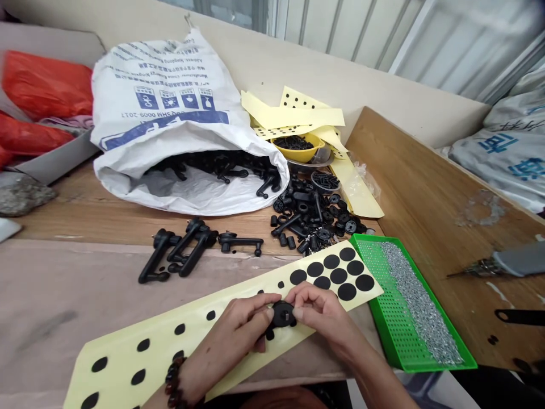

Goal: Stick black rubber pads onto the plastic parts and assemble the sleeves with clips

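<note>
Between the fingertips of both my hands is a round black plastic disc with a small raised stub at its middle. My left hand pinches its left edge, and my right hand grips the right edge. Under them lies a long yellow backing sheet. Large round black stickers fill its right end, and smaller black dots are spread along the rest. My fingers cover part of the sheet. Several black crank handles lie on the table beyond it.
A white woven sack gapes open with black handles inside. Loose black parts are heaped beside it, near a yellow bowl of small pieces. A green tray holds tiny metal parts at right. A wooden board borders the right side.
</note>
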`<state>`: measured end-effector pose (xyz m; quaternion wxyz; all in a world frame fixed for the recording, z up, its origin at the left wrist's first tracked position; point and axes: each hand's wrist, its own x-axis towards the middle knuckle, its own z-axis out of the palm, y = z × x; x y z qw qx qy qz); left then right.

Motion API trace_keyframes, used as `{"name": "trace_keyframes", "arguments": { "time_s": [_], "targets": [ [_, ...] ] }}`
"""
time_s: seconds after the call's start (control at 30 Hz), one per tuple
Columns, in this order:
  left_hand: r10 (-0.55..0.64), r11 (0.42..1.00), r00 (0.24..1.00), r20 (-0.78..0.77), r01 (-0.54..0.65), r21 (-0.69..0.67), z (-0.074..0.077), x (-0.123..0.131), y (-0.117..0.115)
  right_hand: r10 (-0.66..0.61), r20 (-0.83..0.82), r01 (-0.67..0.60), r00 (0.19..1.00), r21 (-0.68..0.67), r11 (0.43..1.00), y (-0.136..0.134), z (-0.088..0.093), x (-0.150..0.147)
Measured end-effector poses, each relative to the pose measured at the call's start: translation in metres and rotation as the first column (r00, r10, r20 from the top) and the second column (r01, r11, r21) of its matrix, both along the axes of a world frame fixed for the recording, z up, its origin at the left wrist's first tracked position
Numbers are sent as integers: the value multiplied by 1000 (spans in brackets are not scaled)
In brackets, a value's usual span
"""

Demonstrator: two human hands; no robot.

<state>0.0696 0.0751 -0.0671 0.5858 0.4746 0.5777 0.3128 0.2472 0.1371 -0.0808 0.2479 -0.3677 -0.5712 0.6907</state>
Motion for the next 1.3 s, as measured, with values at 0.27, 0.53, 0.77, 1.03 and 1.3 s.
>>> {"name": "trace_keyframes", "arguments": {
  "time_s": [0.27,0.53,0.77,1.03,1.3],
  "targets": [
    [18,1000,997,73,-17,-26,-13,0,-1,-22,-34,20,999,-35,999,-1,-3,1],
    [8,1000,999,36,-7,-14,-18,0,-1,-14,-35,12,999,-43,999,0,-2,1],
    [-29,1000,999,20,28,13,-22,-1,-3,-1,-46,-2,999,-53,999,0,-2,3],
    [-47,999,999,-12,47,18,-20,-1,-1,-23,-66,17,998,-91,996,2,-4,3],
    [-29,1000,1000,12,28,11,-26,-1,-2,-11,-41,9,999,-52,999,1,-4,1]
  ]
}}
